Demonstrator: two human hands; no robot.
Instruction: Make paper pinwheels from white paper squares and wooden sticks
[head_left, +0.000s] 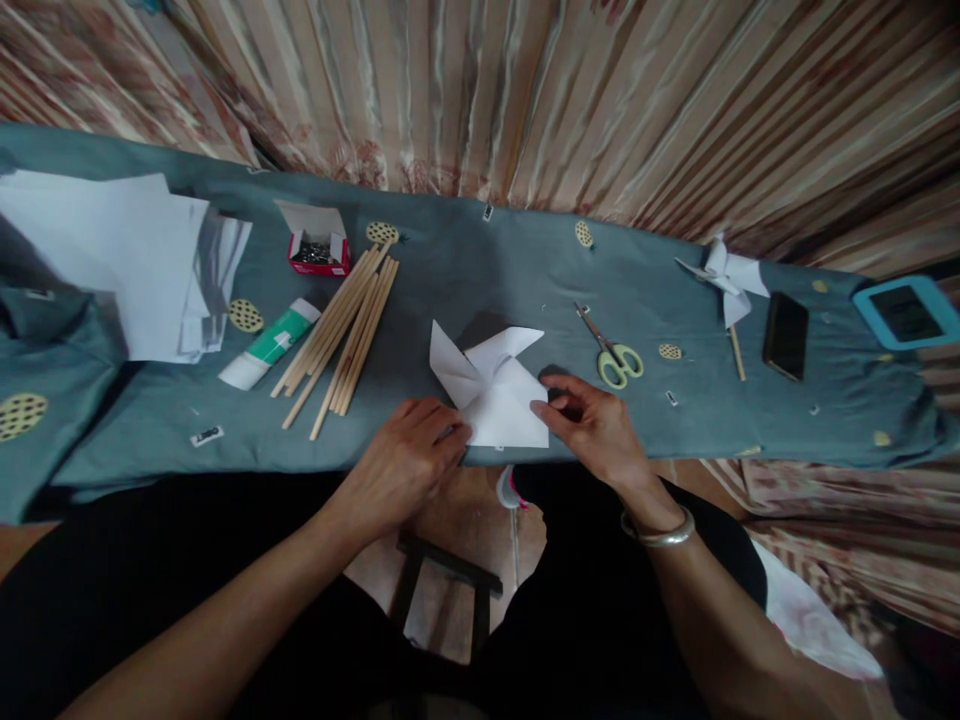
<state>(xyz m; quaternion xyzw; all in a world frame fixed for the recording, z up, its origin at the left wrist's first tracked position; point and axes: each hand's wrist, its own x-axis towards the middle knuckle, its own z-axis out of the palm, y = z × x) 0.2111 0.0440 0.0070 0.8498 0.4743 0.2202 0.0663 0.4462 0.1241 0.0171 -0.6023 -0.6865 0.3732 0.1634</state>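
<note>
Left hand flat, fingers together, pressing lower left edge of folded white paper. Right hand curled, fingertips pinching paper's right corner. Paper at near edge of blue-grey cloth, flaps raised. Beyond: scissors just right, wooden sticks and glue tube left. Farther: pin box, paper stack, finished pinwheel, phone.

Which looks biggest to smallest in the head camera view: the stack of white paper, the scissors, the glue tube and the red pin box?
1. Stack of white paper, by far the largest.
2. Glue tube.
3. Scissors, close to the glue tube in length, so that order is unsure.
4. Red pin box, smallest.
</note>
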